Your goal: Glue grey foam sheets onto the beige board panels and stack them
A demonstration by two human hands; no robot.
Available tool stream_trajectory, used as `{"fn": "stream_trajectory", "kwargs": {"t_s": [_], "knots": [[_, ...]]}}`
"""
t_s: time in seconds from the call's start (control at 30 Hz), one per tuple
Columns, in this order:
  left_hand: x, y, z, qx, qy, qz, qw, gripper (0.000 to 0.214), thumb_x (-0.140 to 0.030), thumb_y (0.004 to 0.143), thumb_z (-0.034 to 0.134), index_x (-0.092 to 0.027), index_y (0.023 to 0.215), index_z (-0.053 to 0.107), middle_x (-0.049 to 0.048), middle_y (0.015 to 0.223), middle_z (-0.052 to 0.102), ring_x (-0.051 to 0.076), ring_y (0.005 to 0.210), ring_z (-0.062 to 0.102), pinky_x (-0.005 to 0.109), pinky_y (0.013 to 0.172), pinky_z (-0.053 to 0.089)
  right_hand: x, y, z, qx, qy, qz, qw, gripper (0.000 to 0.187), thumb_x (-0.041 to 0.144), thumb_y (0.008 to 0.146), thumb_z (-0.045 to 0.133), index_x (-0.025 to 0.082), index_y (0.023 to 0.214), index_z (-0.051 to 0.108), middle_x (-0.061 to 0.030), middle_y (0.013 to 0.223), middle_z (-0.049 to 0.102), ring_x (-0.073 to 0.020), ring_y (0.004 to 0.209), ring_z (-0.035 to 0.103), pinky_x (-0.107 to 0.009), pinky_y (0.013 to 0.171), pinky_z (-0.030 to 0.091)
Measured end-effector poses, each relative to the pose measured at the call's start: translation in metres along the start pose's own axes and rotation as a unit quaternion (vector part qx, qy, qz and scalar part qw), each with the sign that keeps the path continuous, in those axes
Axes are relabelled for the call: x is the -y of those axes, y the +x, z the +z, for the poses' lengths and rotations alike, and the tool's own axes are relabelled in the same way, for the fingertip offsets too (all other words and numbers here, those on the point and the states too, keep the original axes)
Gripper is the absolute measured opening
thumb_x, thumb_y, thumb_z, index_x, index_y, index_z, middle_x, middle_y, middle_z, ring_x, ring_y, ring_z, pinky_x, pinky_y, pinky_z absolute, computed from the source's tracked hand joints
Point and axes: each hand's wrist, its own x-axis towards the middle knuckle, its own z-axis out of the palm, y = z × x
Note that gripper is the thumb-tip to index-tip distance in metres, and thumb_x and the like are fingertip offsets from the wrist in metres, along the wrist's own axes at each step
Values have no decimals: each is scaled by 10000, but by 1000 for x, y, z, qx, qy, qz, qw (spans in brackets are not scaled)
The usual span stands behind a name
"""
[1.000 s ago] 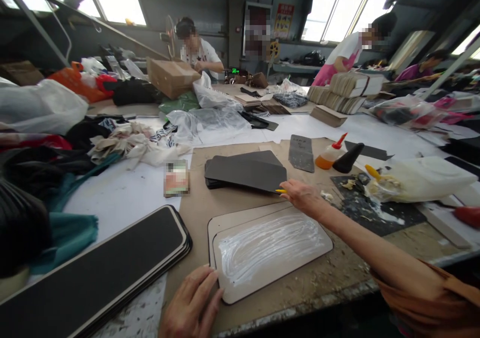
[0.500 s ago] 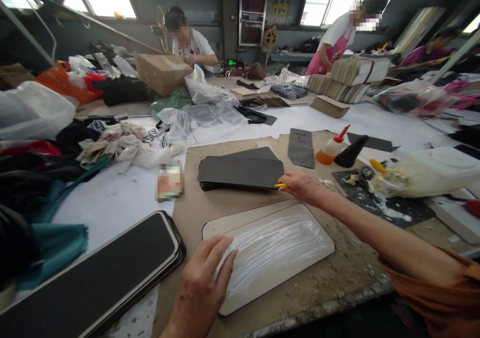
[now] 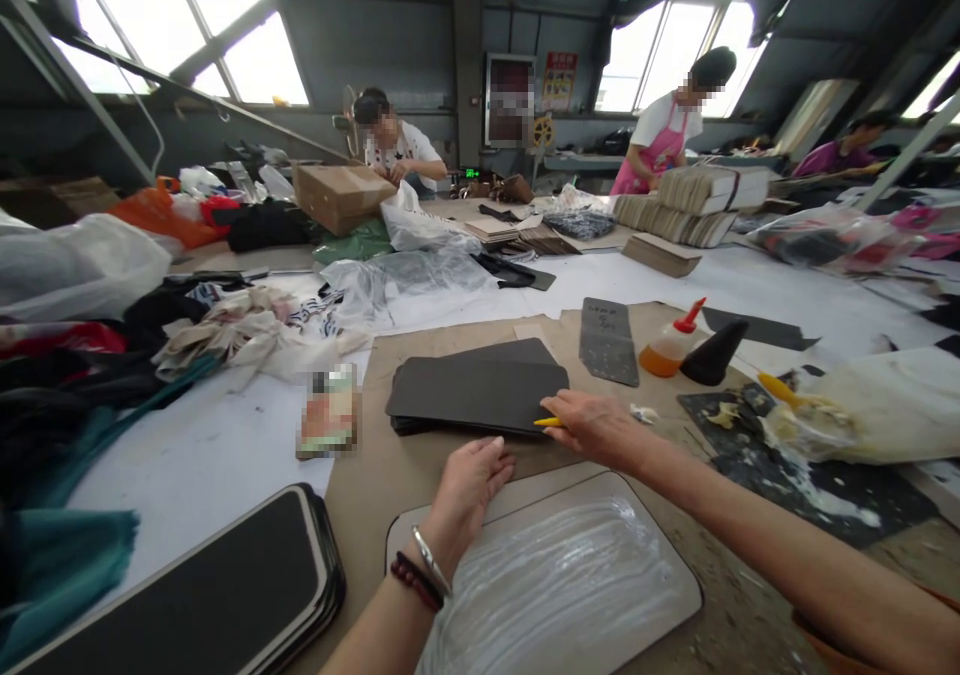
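My right hand (image 3: 589,422) is closed around a slim yellow tool (image 3: 549,422), only its tip showing, and rests at the right corner of a stack of dark grey boards (image 3: 476,392). Whether its fingers also pinch the top board I cannot tell. My left hand (image 3: 471,483), fingers stretched out, is just below the front edge of that stack, over the far edge of a pale board (image 3: 570,585). The pale board has rounded corners, a dark rim and streaks of wet white glue-like paste across it.
Left lies a pile of long black boards with light borders (image 3: 195,575). To the right are a red-tipped bottle (image 3: 667,345), a black cone (image 3: 714,353), a paste-smeared dark sheet (image 3: 817,495) and a plastic bag (image 3: 892,410). Two people (image 3: 405,150) (image 3: 664,140) work across the table.
My left hand has moved forward from the pale board's left edge toward the dark stack. My right hand stays at the stack's corner with the yellow tool. The view has tilted up.
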Motion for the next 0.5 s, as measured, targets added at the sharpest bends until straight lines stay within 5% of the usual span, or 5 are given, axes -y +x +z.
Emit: {"fn": "stream_trajectory", "kwargs": {"t_s": [0.5], "knots": [[2, 20, 15, 18, -103, 20, 994, 151, -69, 804, 515, -106, 686, 602, 77, 702, 671, 126, 675, 646, 253, 736, 521, 7, 17, -11, 56, 29, -14, 998, 242, 199, 824, 506, 161, 1050, 583, -91, 970, 618, -191, 876, 601, -233, 661, 412]]}}
